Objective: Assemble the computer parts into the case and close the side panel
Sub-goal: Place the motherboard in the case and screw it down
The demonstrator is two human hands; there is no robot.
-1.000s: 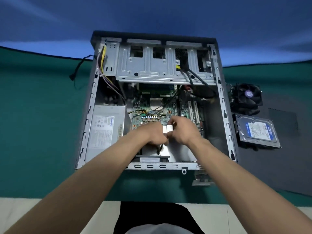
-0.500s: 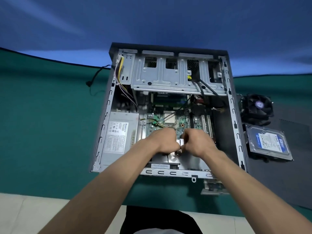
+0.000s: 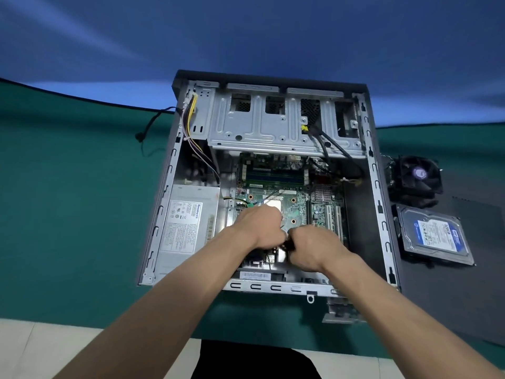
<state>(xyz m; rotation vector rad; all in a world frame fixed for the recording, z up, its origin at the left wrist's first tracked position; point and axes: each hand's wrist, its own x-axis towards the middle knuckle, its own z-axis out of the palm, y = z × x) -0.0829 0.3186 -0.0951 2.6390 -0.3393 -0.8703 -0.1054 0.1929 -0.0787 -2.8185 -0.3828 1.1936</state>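
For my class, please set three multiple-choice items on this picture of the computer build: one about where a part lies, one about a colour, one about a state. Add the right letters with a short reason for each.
1. Where does the hard drive lie?
A. Inside the case, over the motherboard
B. Outside the case, to its right, nearer the camera than the cooler fan
C. On top of the power supply

2. What colour is the hard drive's label?
A. Red
B. Yellow
C. Blue

3. In what state is the case?
A. Open, with the motherboard on view
B. Closed by its side panel
C. Standing upright

Answers:
1 B: the drive lies on the dark mat just below the cooler fan.
2 C: the label is blue with white print.
3 A: the motherboard and the power supply show, with the left hand and the right hand inside.
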